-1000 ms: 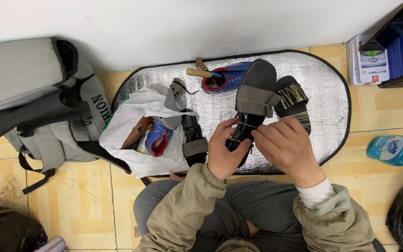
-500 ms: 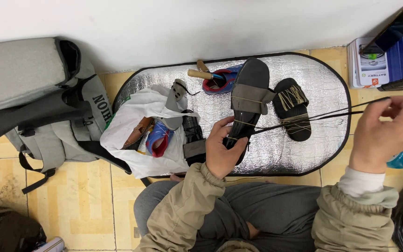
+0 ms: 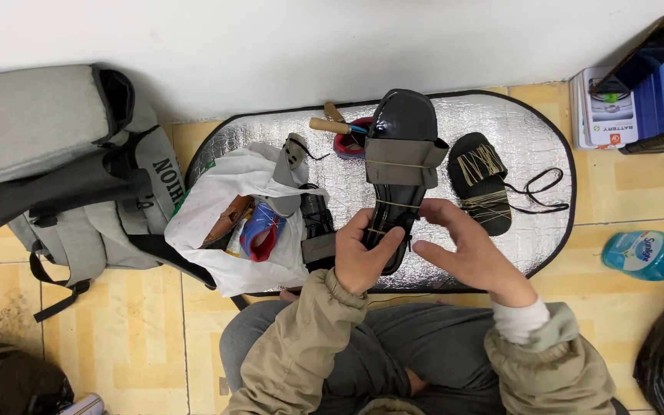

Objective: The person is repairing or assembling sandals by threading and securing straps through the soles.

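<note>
Fingers [image 3: 378, 230] of the left hand [image 3: 363, 257] curl around the heel end of a black flat sandal with a grey-brown strap across its middle [image 3: 397, 165], pinching that end from its left side, while the right hand [image 3: 466, 246] meets it from the right with its fingers lightly bent and its fingertips pinching at the sandal's right edge, where thin thread crosses the sole. The sandal's long axis runs away from the person, heel toward the lap and toe pointing at the white wall, leaning slightly to the right; it is held just above a silver quilted oval mat with a black border [image 3: 532, 131] that lies on the tan tiled floor. Just to its right on the mat lies a second black sandal wound with pale thread [image 3: 482, 180], toe also away, with a loose black cord beside it. A wooden-handled tool [image 3: 328, 124] lies near the toe. At the far right stand white and blue rectangular cardboard boxes [image 3: 616, 104] with printed labels, and below them a blue plastic bottle [image 3: 647, 253] lies on its side. Left of the mat sits a white plastic bag with coloured items inside [image 3: 224, 200], and beyond it a grey backpack with black straps [image 3: 48, 154].
</note>
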